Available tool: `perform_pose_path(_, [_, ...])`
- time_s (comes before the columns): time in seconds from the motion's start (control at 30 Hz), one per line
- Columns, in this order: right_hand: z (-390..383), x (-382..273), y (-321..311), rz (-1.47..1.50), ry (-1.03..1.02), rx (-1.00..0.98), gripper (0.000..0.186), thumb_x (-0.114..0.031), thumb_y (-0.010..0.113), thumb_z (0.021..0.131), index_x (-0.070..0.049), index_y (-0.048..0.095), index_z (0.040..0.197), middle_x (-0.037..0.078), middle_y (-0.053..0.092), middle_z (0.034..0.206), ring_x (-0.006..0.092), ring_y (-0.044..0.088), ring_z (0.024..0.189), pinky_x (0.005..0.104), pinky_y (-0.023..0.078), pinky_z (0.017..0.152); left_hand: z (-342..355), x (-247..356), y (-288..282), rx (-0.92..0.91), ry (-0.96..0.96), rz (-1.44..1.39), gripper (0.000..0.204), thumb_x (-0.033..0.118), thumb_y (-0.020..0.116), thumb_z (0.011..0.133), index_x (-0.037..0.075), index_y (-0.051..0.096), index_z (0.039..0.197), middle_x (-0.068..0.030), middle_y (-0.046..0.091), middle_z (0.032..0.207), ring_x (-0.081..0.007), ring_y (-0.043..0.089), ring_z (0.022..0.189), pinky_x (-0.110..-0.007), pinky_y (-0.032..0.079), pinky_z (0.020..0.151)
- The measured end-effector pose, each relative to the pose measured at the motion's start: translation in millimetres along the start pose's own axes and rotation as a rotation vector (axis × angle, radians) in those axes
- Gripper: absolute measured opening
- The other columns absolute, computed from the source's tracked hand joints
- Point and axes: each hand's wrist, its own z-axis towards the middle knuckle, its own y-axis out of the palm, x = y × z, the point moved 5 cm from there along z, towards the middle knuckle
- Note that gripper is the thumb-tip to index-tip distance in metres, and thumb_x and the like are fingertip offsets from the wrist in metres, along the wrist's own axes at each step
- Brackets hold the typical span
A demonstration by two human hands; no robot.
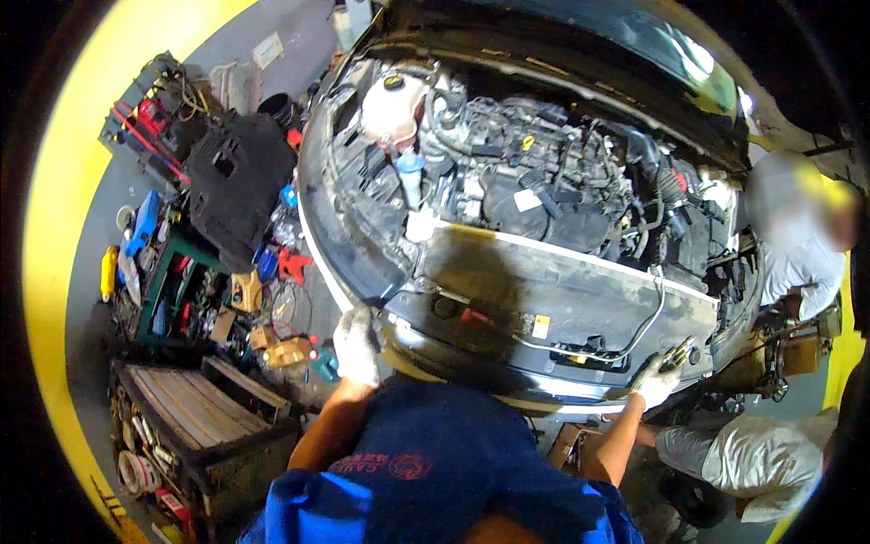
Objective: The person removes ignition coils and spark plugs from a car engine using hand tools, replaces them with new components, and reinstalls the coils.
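left hand (357, 347) and right hand (659, 378), both white-gloved, are well apart at the front edge of the car (544, 227), straight ahead. its engine (544, 150) lies exposed behind a long dark panel (589, 304), with a pale tank (390, 113) toward the left. smallest is a slim tool (680, 352), the right hand closed on it (whether the left grips or rests, i cannot tell).
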Motion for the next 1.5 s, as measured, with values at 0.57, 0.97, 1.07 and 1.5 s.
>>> perform_pose_path(0.57, [-251, -241, -94, 1.072, -1.066, -0.707, 0.017, -0.009, 0.063, 0.092, 0.003, 0.058, 0.104, 0.02, 0.058, 0.099, 0.0356, 0.056, 0.091, 0.0449, 0.047, 0.081, -65, -4, -74, 0.343, 0.021, 0.132, 0.022, 0.026, 0.055, 0.1, 0.006, 0.062, 0.099, 0.0008, 0.055, 0.075, -0.0082, 0.047, 0.062, -0.027, 0.039, 0.054])
perform_pose_path(0.97, [-359, -268, -98, 1.097, -1.448, -1.188, 0.017, -0.003, 0.062, 0.087, 0.003, 0.06, 0.102, 0.017, 0.055, 0.096, 0.0325, 0.057, 0.085, 0.0414, 0.049, 0.077, -129, 9, -265, 0.872, 0.003, 0.341, 0.032, 0.032, 0.059, 0.097, 0.002, 0.065, 0.107, -0.017, 0.07, 0.093, -0.0258, 0.067, 0.085, -0.038, 0.051, 0.078])
perform_pose_path(1.07, [-396, -282, -111, 1.134, -1.415, -1.152, 0.011, -0.006, 0.06, 0.089, 0.002, 0.061, 0.097, 0.013, 0.054, 0.092, 0.0268, 0.056, 0.082, 0.0381, 0.047, 0.075, -134, 62, -349, 1.075, 0.031, 0.62, 0.032, 0.033, 0.066, 0.09, 0.006, 0.067, 0.106, -0.0224, 0.071, 0.104, -0.0399, 0.068, 0.099, -0.046, 0.053, 0.087])
perform_pose_path(1.5, [-569, -387, -185, 0.856, -1.663, -1.253, 0.018, -0.011, 0.061, 0.089, 0.001, 0.058, 0.102, 0.015, 0.054, 0.093, 0.0301, 0.054, 0.089, 0.041, 0.045, 0.081, -212, 193, -774, 1.42, -0.862, 1.125, 0.077, 0.047, 0.068, 0.079, 0.005, 0.047, 0.141, -0.0231, 0.054, 0.139, -0.0369, 0.055, 0.129, -0.044, 0.047, 0.105])
